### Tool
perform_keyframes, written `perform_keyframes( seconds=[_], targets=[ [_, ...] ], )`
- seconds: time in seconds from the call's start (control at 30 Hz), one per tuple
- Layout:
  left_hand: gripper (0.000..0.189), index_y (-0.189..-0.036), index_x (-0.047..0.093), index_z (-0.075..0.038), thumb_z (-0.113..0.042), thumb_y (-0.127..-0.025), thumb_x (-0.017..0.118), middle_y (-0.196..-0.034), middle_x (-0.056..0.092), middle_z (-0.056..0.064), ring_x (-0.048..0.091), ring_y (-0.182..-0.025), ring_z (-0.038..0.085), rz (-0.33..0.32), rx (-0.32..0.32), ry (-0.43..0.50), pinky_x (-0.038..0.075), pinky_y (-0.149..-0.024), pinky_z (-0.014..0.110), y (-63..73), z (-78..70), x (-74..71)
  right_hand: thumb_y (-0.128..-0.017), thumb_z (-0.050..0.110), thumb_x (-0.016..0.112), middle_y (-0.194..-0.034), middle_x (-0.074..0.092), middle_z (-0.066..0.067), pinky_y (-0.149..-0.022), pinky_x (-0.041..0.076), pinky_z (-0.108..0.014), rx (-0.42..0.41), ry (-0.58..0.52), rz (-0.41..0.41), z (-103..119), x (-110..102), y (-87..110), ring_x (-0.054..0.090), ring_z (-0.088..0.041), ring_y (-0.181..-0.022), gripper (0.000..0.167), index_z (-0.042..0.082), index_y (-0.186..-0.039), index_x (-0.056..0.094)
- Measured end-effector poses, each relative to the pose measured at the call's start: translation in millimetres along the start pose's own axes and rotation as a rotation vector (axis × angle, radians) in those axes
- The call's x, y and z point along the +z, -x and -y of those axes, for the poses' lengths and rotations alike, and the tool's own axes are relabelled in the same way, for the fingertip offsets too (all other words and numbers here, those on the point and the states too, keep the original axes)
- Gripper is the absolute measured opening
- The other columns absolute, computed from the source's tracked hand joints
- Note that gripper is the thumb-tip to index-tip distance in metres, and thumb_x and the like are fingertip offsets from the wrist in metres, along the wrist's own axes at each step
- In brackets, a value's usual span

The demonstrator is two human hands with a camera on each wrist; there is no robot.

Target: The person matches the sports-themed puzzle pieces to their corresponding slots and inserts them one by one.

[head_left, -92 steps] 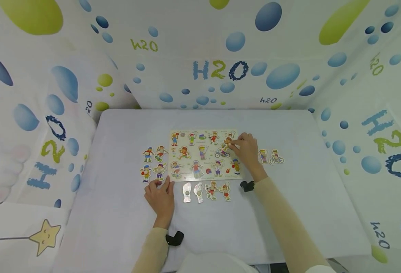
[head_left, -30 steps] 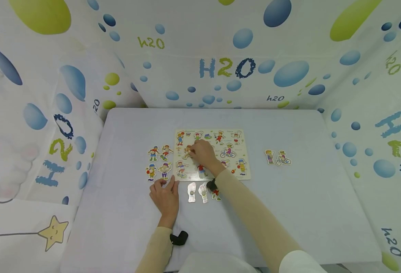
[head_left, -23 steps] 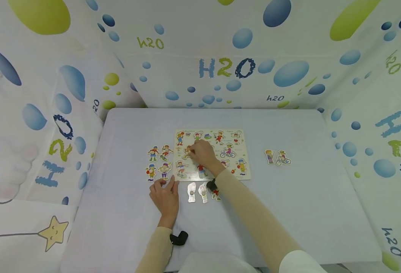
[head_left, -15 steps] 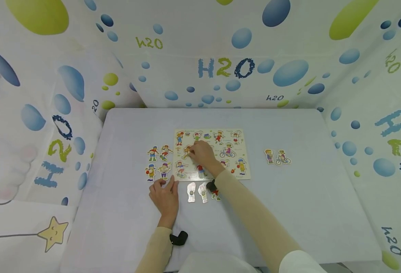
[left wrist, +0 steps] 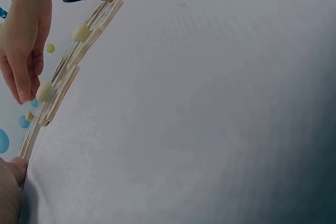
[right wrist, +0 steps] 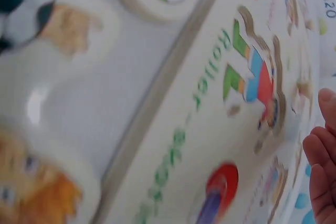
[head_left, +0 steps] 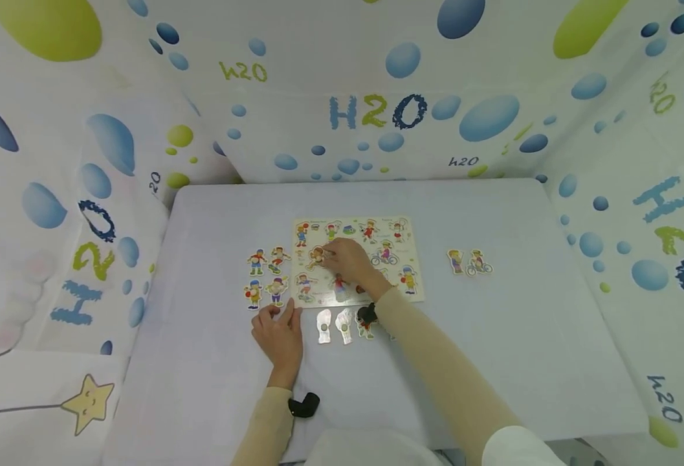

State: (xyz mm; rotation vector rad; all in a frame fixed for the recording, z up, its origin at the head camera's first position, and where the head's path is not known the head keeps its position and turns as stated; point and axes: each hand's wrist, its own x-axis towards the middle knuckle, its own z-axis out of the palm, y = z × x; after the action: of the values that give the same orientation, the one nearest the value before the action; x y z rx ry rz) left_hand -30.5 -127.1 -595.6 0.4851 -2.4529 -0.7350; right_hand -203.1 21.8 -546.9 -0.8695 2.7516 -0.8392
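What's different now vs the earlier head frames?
The right hand moved left across the board, from its upper right to the middle row's left end. It was pinching a piece earlier; it now appears to pinch the runner piece, with no release visible. Unchanged: left hand at the board's near left corner, four loose pieces left of it.

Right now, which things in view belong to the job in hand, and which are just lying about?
Likely part of the job:
puzzle board, left hand at its corner
right hand and the piece at its fingertips
loose pieces left, right and in front of the board

Just surroundings:
tablecloth
printed curtain
black wrist cameras
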Motion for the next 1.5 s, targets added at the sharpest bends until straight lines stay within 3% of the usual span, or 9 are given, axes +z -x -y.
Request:
perform_keyframes(
  seconds=[0.1,0.23,0.57,0.8,1.17,1.5],
  targets=[
    [0.032,-0.115,0.072,-0.007,-0.023,-0.087,0.074,-0.102,0.056,0.019,0.043,-0.096,0.034,0.003,-0.001,0.007,0.03,-0.08,0.047,-0.6,-1.4,0.5,-0.091,0.019,0.068,-0.113,0.071,-0.01,-0.084,0.054,-0.036,0.008,-0.032,-0.021,-8.5,-11.0,7.0,0.068,-0.023,-0.096,0.032,0.006,-0.121,0.069],
    [0.033,-0.115,0.072,-0.007,-0.023,-0.087,0.074,-0.102,0.056,0.019,0.043,-0.096,0.034,0.005,-0.005,0.009,0.03,-0.08,0.047,-0.4,-2.5,1.2,-0.09,0.021,0.071,-0.116,0.07,-0.008,-0.087,0.053,-0.038,0.064,-0.073,-0.051,-23.1,-26.6,22.1,0.067,-0.022,-0.1,0.035,0.009,-0.123,0.068],
    [0.032,-0.114,0.072,-0.007,-0.022,-0.086,0.075,-0.102,0.055,0.019,0.042,-0.097,0.035,-0.003,-0.023,0.022,0.029,-0.081,0.048,1.5,-2.4,2.5,-0.088,0.015,0.072,-0.111,0.071,-0.014,-0.085,0.052,-0.044,0.129,-0.093,-0.183,-76.8,-66.0,69.4,0.066,-0.027,-0.096,0.032,0.002,-0.117,0.07],
    [0.033,-0.117,0.071,-0.008,-0.024,-0.088,0.073,-0.104,0.053,0.018,0.042,-0.099,0.035,0.019,-0.032,0.03,0.029,-0.083,0.048,1.4,-1.8,2.0,-0.088,0.013,0.072,-0.11,0.07,-0.017,-0.087,0.052,-0.044,0.239,-0.052,-0.269,-115.8,-85.5,103.4,0.066,-0.03,-0.099,0.03,0.001,-0.115,0.07],
    [0.034,-0.119,0.069,-0.009,-0.024,-0.088,0.073,-0.106,0.053,0.016,0.041,-0.102,0.033,0.038,-0.049,0.022,0.028,-0.084,0.047,2.2,-2.8,4.4,-0.086,0.009,0.073,-0.102,0.07,-0.02,-0.081,0.052,-0.047,0.375,-0.036,-0.353,-158.5,-103.0,149.7,0.066,-0.033,-0.091,0.03,-0.002,-0.114,0.069],
    [0.034,-0.118,0.07,-0.008,-0.024,-0.089,0.072,-0.105,0.053,0.018,0.041,-0.102,0.035,0.037,-0.047,0.025,0.028,-0.085,0.048,1.9,-6.1,2.7,-0.086,0.009,0.073,-0.103,0.068,-0.024,-0.08,0.053,-0.047,0.437,-0.05,-0.344,-180.4,-104.5,169.9,0.067,-0.036,-0.092,0.033,-0.005,-0.115,0.067]
  ],
)
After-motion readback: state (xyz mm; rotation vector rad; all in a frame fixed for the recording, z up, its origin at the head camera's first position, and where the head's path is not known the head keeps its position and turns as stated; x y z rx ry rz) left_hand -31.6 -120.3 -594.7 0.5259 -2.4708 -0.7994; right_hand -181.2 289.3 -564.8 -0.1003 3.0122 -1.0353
